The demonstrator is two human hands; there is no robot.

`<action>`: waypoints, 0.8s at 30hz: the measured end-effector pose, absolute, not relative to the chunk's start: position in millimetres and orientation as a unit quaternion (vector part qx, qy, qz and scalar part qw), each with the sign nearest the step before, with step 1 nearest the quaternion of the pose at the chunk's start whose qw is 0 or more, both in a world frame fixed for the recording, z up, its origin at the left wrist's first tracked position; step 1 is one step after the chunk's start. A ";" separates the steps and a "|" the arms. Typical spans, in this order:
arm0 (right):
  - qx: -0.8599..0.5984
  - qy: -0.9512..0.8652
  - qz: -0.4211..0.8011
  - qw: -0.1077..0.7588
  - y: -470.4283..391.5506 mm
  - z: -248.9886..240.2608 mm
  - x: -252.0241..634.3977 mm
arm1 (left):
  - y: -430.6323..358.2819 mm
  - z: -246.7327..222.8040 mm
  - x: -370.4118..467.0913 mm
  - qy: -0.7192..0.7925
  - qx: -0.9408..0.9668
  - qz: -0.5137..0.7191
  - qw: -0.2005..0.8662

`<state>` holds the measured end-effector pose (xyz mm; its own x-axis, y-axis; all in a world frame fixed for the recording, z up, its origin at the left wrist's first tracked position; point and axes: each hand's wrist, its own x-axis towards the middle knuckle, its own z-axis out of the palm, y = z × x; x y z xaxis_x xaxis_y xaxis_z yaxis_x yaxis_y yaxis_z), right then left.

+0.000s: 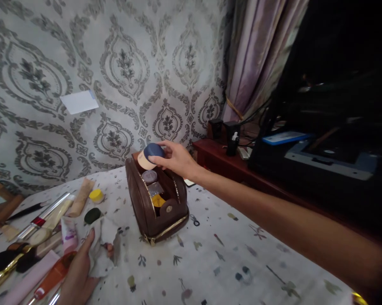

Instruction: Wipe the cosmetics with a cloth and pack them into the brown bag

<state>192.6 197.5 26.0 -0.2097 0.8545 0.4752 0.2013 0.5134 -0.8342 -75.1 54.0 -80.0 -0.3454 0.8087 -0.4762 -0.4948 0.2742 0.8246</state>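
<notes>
Navy-lidded cosmetic jar (150,156) hangs tilted over the far end of the open brown makeup bag (134,199); I cannot tell rim contact. My right hand (179,160) pinches it, fingers parted to its width; my left hand (80,269) closes on 1 crumpled white wipe (101,243). Likely fault: loose pinch drops it.

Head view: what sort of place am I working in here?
Probably a room in a home, perhaps a bedroom, though I can't be sure. The ornate wallpaper, the tied-back curtain and the printed cloth under the bag suggest it.
</notes>
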 end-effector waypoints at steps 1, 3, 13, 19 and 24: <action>-0.378 -0.719 0.300 0.501 199.2 24.0 196.4 | 54.9 -81.7 -75.6 0.574 0.135 0.587 0.555; -0.389 -0.736 0.258 0.490 202.6 22.0 202.9 | 55.8 -84.7 -76.2 0.573 0.123 0.591 0.554; -0.440 -0.840 0.072 0.309 222.5 50.5 188.5 | 56.3 -62.5 -73.4 0.628 -0.004 0.515 0.583; -0.413 -0.902 -0.035 0.126 245.7 56.7 162.0 | 61.5 -93.2 -94.2 0.613 0.005 0.524 0.592; -0.339 -0.939 -0.050 -0.007 273.0 47.4 142.1 | 64.4 -103.6 -101.5 0.619 0.004 0.514 0.594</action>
